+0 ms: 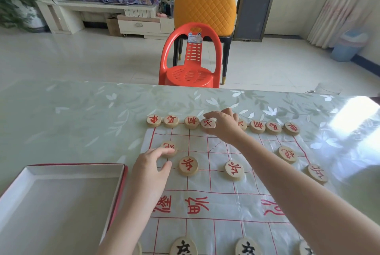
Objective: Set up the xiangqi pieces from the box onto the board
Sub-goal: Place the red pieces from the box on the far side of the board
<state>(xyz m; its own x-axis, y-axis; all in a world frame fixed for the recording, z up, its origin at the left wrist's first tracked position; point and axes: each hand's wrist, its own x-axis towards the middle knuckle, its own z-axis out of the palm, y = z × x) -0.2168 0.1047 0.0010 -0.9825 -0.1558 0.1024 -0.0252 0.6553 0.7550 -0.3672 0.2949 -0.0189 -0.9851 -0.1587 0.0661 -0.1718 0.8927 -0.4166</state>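
Note:
A thin white board sheet with red grid lines lies on the table. Round wooden pieces with red characters line its far edge, among them one at the far left. My right hand reaches to that row, fingers touching the red advisor piece near the middle. My left hand rests with fingertips on a red cannon piece at the board's left. Red soldier pieces stand in a nearer row. Black-lettered pieces sit at the bottom edge. The box at left shows no pieces inside.
The table carries a green leaf-pattern cover. A red plastic chair and an orange-backed chair stand beyond the far edge. A blue bin is on the floor at the right.

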